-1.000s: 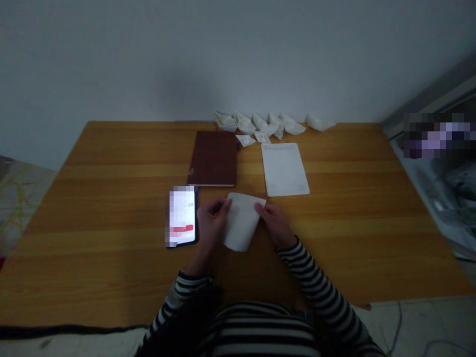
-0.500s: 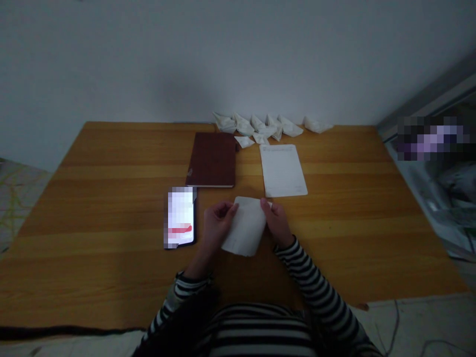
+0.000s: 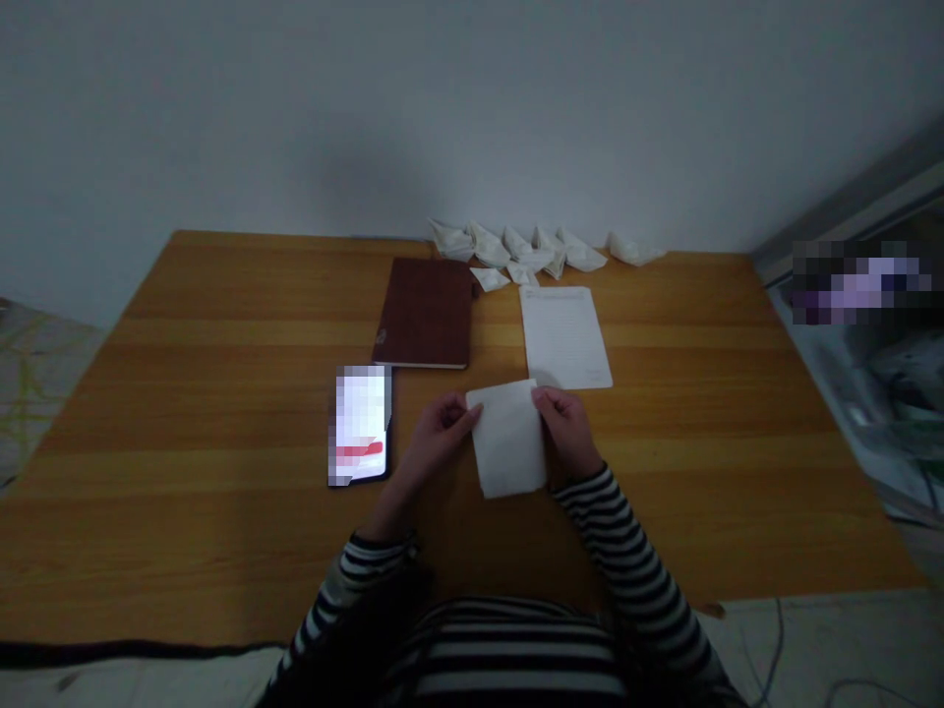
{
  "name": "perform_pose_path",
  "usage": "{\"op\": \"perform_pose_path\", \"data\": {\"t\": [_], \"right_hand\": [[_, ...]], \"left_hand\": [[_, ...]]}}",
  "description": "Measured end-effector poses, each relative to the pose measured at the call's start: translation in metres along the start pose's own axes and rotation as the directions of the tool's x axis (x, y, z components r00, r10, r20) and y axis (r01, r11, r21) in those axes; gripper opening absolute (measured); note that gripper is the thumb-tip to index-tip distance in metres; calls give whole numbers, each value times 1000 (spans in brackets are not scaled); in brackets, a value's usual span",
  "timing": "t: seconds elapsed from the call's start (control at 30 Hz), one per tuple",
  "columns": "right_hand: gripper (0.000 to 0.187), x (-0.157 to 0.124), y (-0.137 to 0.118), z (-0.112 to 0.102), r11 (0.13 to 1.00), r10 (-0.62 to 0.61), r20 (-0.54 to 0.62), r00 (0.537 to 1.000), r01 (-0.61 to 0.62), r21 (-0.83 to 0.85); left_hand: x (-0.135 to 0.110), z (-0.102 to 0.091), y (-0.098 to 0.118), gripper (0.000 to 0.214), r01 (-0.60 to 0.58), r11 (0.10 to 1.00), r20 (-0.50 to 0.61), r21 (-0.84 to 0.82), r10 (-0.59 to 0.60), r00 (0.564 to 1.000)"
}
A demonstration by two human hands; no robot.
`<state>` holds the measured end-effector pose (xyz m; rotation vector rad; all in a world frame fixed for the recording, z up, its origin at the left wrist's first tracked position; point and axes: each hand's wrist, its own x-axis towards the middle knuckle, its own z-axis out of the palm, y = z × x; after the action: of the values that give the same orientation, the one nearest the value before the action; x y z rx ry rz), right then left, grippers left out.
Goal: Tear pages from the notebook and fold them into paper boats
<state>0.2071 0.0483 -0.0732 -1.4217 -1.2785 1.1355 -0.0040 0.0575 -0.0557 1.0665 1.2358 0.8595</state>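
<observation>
Between my hands is a folded sheet of paper (image 3: 508, 442), whitish and roughly square, held above the front middle of the table. My left hand (image 3: 443, 428) pinches its upper left corner between thumb and fingers. At the upper right corner, my right hand (image 3: 569, 425) grips it the same way. Just beyond the right hand lies a lined paper sheet (image 3: 566, 339), flat on the wood. A lit phone (image 3: 360, 423) rests to the left of my left hand. Behind the phone is a closed dark red notebook (image 3: 426, 315).
Several folded paper boats (image 3: 520, 246) stand in a cluster along the wall at the table's back edge. One more paper boat (image 3: 632, 250) sits apart to their right. The wooden table (image 3: 708, 442) ends at the right near a shelf-like unit with blurred items.
The folded paper has turned from a slant to nearly straight and shifted slightly right. My right hand moved right with it; both hands keep their hold.
</observation>
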Motion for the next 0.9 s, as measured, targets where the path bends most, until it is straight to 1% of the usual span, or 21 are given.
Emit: {"op": "perform_pose_path", "data": {"t": [0.03,0.07,0.1,0.13,0.2,0.23,0.3,0.37,0.4,0.47,0.53,0.6,0.67,0.7,0.73,0.77,0.8,0.83,0.87,0.9], "right_hand": [[45,0,0,-3,999,1,89,996,2,-39],[44,0,0,-5,996,3,196,981,15,-88],[43,-1,-1,-5,989,5,306,952,40,-141],[41,-2,-3,-4,979,10,406,914,75,-192],[38,-7,-8,2,954,17,547,837,150,-259],[37,-9,-10,6,947,13,583,812,177,-268],[36,-12,-14,14,945,3,607,795,197,-262],[36,-14,-16,20,943,5,599,800,195,-268],[37,-14,-16,22,941,14,588,809,188,-280],[40,-13,-14,23,940,32,562,827,166,-298],[43,-11,-12,20,947,33,559,829,152,-282],[45,-9,-11,13,962,42,577,816,124,-244],[45,-8,-9,2,983,93,602,793,23,-181],[45,-7,-8,-4,988,128,605,786,-47,-148],[45,-7,-7,-10,987,162,596,786,-117,-114],[46,-7,-5,-15,981,193,570,799,-178,-82],[46,-6,-4,-18,974,213,523,825,-222,-47],[47,-6,-4,-19,969,220,461,860,-247,-2],[49,-6,-4,-17,963,216,401,890,-262,61],[52,-7,-4,-13,953,204,365,908,-270,140]], "left_hand": [[0,-2,1,35,21,1000,72,8,-22,997],[0,-5,2,35,42,999,152,21,-45,987],[0,-8,3,34,56,998,235,40,-64,970],[0,-10,3,33,57,996,312,65,-75,947],[-1,-13,3,31,18,990,416,141,-75,906],[-1,-14,3,31,-24,981,438,192,-64,897],[-1,-12,3,30,-129,938,437,321,-27,899],[-2,-8,4,26,-216,869,401,445,22,916],[-3,-6,5,23,-242,838,378,489,46,924],[-3,-5,6,17,-254,799,320,546,81,944],[-1,-11,7,15,-225,784,224,578,113,968],[2,-25,8,18,-174,771,76,613,162,984],[7,-47,8,18,-110,769,-95,630,217,971],[10,-58,8,15,-70,780,-213,621,255,943],[12,-69,8,13,-23,845,-439,534,301,847],[14,-78,7,14,-10,868,-526,497,311,791],[15,-83,6,17,-8,889,-593,459,312,742],[16,-85,4,21,-18,909,-639,417,307,705],[16,-83,2,26,-34,922,-658,385,300,691],[16,-77,1,30,-50,934,-666,354,289,687]]}}
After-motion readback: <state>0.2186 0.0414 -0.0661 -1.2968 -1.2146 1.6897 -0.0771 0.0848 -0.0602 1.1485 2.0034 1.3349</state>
